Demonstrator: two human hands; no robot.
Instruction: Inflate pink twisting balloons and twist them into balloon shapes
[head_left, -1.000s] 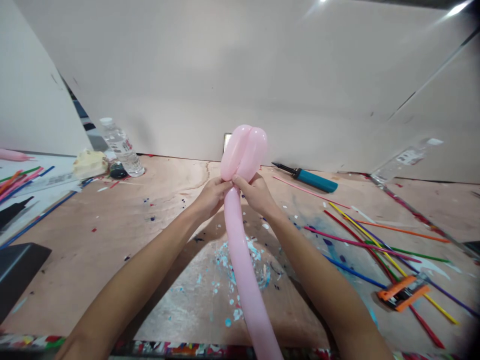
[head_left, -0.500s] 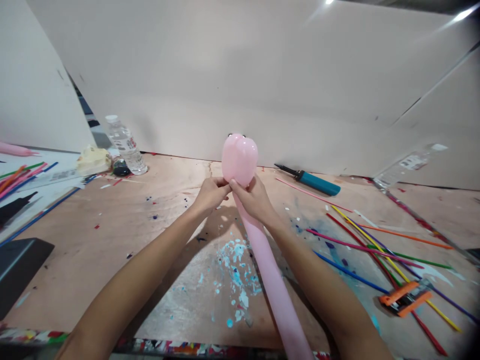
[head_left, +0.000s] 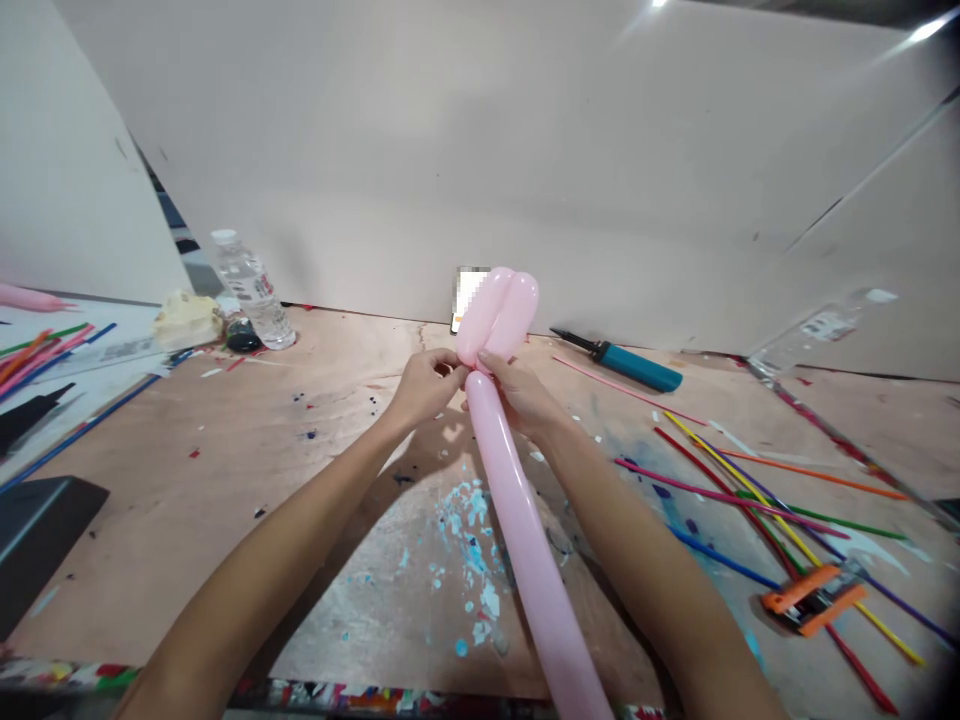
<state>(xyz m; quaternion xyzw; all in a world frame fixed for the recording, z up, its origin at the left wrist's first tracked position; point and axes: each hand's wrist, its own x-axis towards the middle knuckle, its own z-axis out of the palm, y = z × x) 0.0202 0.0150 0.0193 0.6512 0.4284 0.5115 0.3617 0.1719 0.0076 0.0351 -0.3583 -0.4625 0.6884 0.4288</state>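
A long pink balloon (head_left: 529, 530) runs from the near table edge up to both hands, with two plump loops side by side at its far end. My left hand (head_left: 433, 382) pinches the narrow joint below the loops from the left. From the right, my right hand (head_left: 517, 388) grips the same joint, its thumb on the base of the right loop. Behind the loops a small upright phone-like object (head_left: 466, 298) with a blurred screen leans at the wall, partly hidden.
A teal pump (head_left: 637, 367) lies at the back right. Several uninflated balloons (head_left: 750, 500) and an orange-and-black tool (head_left: 814, 598) lie right. Water bottles stand back left (head_left: 255, 290) and lean at right (head_left: 817, 325). A dark box (head_left: 49, 540) sits left.
The pink loops have tilted to the right and turned, showing the seam between them and uncovering the phone-like object. The long section now shows up to the joint, and my right hand has shifted slightly right.
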